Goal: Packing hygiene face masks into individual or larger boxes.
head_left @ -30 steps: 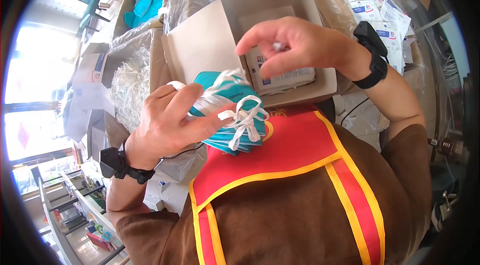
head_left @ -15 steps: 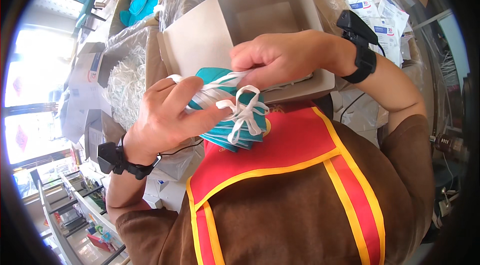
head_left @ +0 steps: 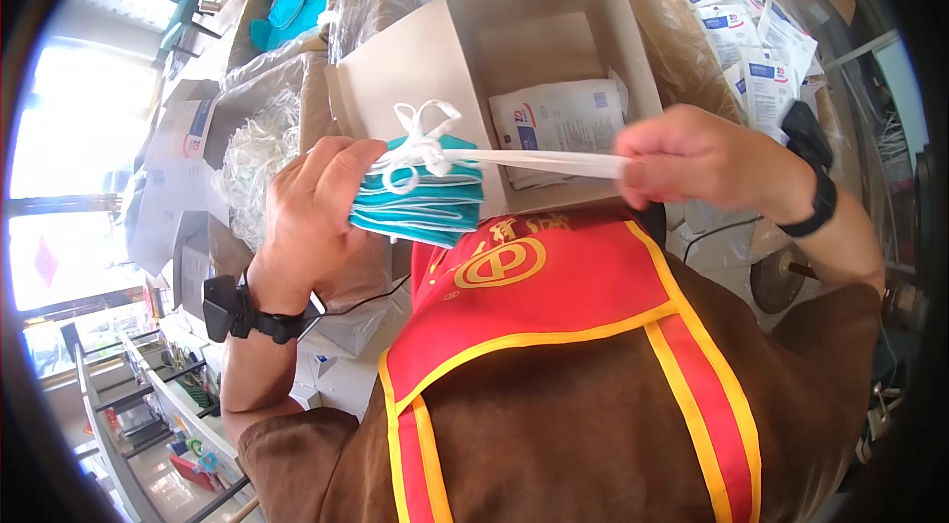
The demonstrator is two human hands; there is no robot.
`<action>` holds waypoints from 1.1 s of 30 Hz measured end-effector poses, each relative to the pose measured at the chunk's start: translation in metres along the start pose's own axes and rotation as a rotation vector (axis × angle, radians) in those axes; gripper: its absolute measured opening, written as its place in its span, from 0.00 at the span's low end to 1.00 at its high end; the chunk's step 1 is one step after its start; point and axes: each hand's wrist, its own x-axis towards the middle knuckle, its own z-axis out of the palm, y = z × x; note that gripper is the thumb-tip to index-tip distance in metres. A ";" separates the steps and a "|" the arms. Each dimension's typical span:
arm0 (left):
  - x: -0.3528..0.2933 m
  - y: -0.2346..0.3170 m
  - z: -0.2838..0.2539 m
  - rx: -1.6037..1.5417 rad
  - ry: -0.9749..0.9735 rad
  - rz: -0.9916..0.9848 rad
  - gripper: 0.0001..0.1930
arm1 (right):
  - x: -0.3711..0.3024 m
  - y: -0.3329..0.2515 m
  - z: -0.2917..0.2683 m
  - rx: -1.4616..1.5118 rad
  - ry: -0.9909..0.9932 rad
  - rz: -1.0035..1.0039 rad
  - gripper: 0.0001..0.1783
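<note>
Teal stack (head_left: 420, 202) is sitting in my left hand (head_left: 311, 212), just above the red apron (head_left: 534, 320) and in front of the open cardboard box (head_left: 400, 78). It is showing many thin teal layers with pale edges, fanning slightly toward the right. My left hand is closing around the stack's left edge, its fingers bending over the upper corner; I cannot tell where all of the thumb is pressing. White loops (head_left: 427, 123) are standing knotted on top of the layers. From that knot a white strap (head_left: 554, 162) is running straight across to my right hand (head_left: 687, 162), passing in front of the box. My right hand is pinching narrow on the strap's far end and is looking slightly blurred, well apart from the stack. Inside the box, white packets (head_left: 563, 118) are lying against the near side. To the left, a heap of white straps (head_left: 257, 157) is filling a lined carton. Beyond it, more teal pieces (head_left: 292, 4) are resting in another lined carton. At upper right, other printed white packets (head_left: 771, 78) are piling up loosely.
</note>
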 end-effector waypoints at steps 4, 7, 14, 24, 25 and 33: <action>-0.033 -0.039 -0.007 0.241 -0.001 -0.111 0.16 | -0.054 0.012 -0.016 -0.006 0.107 0.051 0.18; -0.050 -0.053 -0.016 0.280 0.103 -0.302 0.13 | -0.076 0.036 -0.034 0.302 0.367 0.036 0.16; -0.010 -0.018 0.010 0.100 0.293 0.110 0.23 | 0.003 0.046 -0.008 0.618 0.268 -0.332 0.13; -0.004 0.005 0.011 0.044 0.322 0.175 0.22 | 0.059 -0.009 0.013 0.079 0.236 -0.503 0.11; -0.003 0.008 0.011 0.039 0.325 0.178 0.22 | 0.062 -0.010 0.016 0.077 0.241 -0.500 0.11; -0.004 0.016 0.004 0.067 0.272 0.267 0.20 | 0.055 -0.025 0.030 -0.739 0.352 -0.581 0.12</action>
